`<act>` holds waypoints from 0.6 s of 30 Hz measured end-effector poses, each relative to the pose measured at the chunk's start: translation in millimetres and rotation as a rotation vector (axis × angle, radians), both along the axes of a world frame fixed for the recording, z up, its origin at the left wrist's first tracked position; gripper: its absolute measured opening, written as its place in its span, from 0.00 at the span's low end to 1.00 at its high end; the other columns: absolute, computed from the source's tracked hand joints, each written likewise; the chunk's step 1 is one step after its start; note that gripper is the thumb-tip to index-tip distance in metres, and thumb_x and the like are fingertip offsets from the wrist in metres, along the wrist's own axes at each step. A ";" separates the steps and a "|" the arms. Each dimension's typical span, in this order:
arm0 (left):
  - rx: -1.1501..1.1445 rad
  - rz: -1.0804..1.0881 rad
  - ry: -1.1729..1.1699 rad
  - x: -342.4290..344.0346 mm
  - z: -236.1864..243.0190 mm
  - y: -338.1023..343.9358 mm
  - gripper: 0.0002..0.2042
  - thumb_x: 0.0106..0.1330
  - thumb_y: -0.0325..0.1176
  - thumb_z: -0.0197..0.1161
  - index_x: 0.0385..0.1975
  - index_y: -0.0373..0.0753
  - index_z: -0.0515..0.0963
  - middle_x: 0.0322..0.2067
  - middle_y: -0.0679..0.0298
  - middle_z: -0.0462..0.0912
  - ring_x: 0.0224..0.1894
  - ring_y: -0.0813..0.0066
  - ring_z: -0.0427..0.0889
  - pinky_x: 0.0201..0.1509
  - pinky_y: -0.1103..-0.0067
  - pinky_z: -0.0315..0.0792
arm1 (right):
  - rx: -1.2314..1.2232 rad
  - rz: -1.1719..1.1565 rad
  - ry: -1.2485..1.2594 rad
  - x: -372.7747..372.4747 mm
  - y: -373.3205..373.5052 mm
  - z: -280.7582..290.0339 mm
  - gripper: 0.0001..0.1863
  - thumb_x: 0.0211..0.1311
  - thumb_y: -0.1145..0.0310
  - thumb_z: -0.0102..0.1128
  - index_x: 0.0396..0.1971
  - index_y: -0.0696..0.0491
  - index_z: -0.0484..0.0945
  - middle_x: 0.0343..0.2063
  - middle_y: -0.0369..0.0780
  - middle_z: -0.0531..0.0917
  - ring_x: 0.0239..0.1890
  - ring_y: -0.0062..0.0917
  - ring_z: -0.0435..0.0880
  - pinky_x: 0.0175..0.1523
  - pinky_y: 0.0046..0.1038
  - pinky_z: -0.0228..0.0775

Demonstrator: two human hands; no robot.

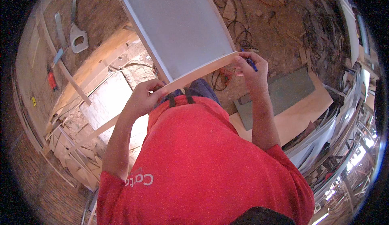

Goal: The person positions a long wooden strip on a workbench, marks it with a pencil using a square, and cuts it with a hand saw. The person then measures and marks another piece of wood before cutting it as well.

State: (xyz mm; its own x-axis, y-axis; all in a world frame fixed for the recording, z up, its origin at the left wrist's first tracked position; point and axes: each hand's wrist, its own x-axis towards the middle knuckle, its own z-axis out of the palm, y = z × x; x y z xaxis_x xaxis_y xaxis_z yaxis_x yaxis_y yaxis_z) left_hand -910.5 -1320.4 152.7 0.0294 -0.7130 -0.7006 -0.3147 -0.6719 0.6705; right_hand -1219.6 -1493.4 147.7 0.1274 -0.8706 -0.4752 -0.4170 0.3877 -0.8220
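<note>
A pale wooden strip (198,71) lies across the near end of a long grey panel (182,26) with raised light edges. At the strip's left end, my left hand (144,98) is closed, its thumb and fingers pinching the wood by the panel's corner. My right hand (254,71) grips the strip's other end at the right corner. A blue pen (252,64) is tucked between the fingers of that hand and points outward. The strip appears to sit against the panel's edge; whether it is fastened there I cannot tell.
On the wooden surface at left lie a handsaw (79,39), a red-handled tool (52,80) and a small yellow object (34,101). Dark cables (240,27) coil on the floor beyond the panel. A grey-green board (289,90) rests on plywood (310,113) at right.
</note>
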 end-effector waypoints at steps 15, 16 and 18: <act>-0.148 0.018 -0.264 -6.1 -3.1 -2.8 0.18 0.62 0.47 0.72 0.32 0.34 0.83 0.25 0.58 0.82 0.31 0.70 0.82 0.39 0.70 0.76 | 0.046 -0.010 0.055 -5.1 -7.8 -17.4 0.12 0.64 0.64 0.70 0.43 0.56 0.85 0.35 0.36 0.87 0.36 0.19 0.85 0.36 0.25 0.84; -0.211 0.076 -0.375 -13.0 6.3 -4.9 0.17 0.61 0.46 0.73 0.33 0.35 0.83 0.26 0.59 0.83 0.31 0.69 0.83 0.40 0.70 0.76 | 0.058 -0.021 0.050 -2.5 -7.7 -13.7 0.13 0.65 0.64 0.70 0.43 0.56 0.85 0.35 0.36 0.87 0.37 0.20 0.85 0.37 0.25 0.84; -0.405 0.128 -0.520 -20.0 11.7 -8.7 0.17 0.60 0.45 0.75 0.35 0.36 0.83 0.30 0.58 0.84 0.34 0.66 0.84 0.42 0.70 0.78 | 0.066 -0.030 0.022 -2.1 -6.8 -11.1 0.13 0.65 0.64 0.70 0.43 0.56 0.85 0.35 0.36 0.86 0.37 0.19 0.85 0.38 0.25 0.84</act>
State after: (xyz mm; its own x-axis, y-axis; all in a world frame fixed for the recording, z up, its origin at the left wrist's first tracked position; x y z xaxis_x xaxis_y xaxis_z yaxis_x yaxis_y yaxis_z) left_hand -930.4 -1329.1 164.4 0.3927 -0.8851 -0.2498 -0.5997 -0.4523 0.6601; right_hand -1221.7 -1500.2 136.6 0.0908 -0.8404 -0.5343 -0.4219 0.4536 -0.7851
